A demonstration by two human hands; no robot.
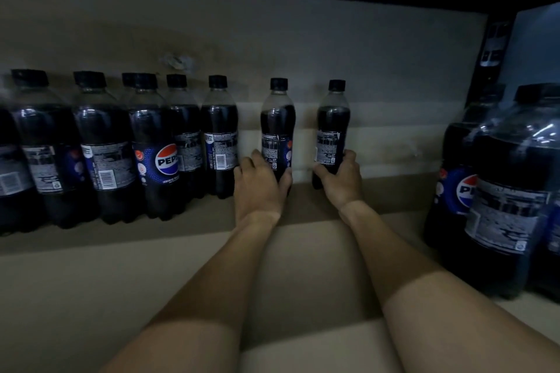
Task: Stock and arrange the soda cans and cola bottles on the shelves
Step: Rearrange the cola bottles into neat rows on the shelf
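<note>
Dim light over a beige shelf point(91, 288), pale back wall point(348, 48) behind it, and I'm reaching deep in with both arms. My left grip point(260, 188) is wrapped round the lower body of the left-hand bottle point(278, 124), a small Pepsi, with the thumb on its right side. My right grip point(342, 182) is closed round the lower part of the right-hand bottle point(332, 124), same kind. Both stand upright near the back wall, apart from each other. The left-hand bottle sits a gap away from the row of small Pepsi bottles point(157, 148) lined up on the left. Big Pepsi bottles point(500, 197) crowd the right end, well apart from my hands.

As I read it, the step is closing up that back row. To do it well I'd slide rather than lift, since low holds like these should be steady and a gentle push leftward shouldn't tip anything. The left-hand bottle goes in just beside the end of the row, and the right-hand bottle follows beside it. Both show me their printed backs, so I'd twist each until the logo faces front, like the one up front. I'd mind my knuckles too, because a knock could topple the neighbours.
</note>
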